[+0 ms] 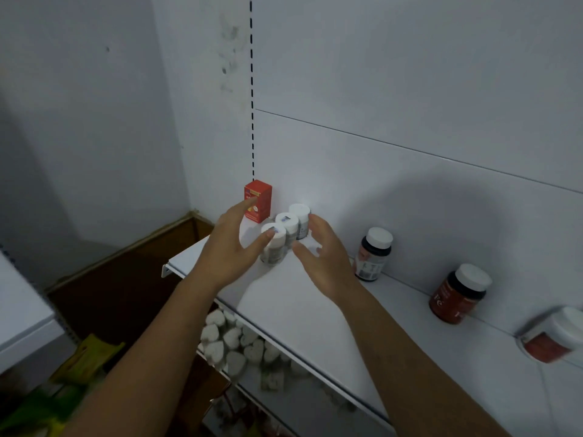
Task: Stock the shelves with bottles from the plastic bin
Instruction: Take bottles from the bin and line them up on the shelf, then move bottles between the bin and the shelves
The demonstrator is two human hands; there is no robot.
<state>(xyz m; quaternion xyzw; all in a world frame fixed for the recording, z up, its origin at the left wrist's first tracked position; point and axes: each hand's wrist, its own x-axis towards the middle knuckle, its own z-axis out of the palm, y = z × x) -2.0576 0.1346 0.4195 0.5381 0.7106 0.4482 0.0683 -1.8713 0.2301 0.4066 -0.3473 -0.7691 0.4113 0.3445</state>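
Three small white bottles (285, 233) stand in a diagonal row on the white shelf (303, 307), near its left end. My left hand (230, 244) is spread to their left, its thumb touching the cap of the front bottle. My right hand (325, 260) is spread on their right side, fingers loosely bent close by the row; whether it touches a bottle I cannot tell. Neither hand grips anything. A red box (258, 200) stands behind the row against the back panel.
Farther right on the shelf stand a dark bottle with a white cap (373, 254), a red-labelled bottle (457, 294) and a blurred jar (555, 335). The shelf below holds several white-capped bottles (233, 339). A brown cabinet (126, 279) sits to the left.
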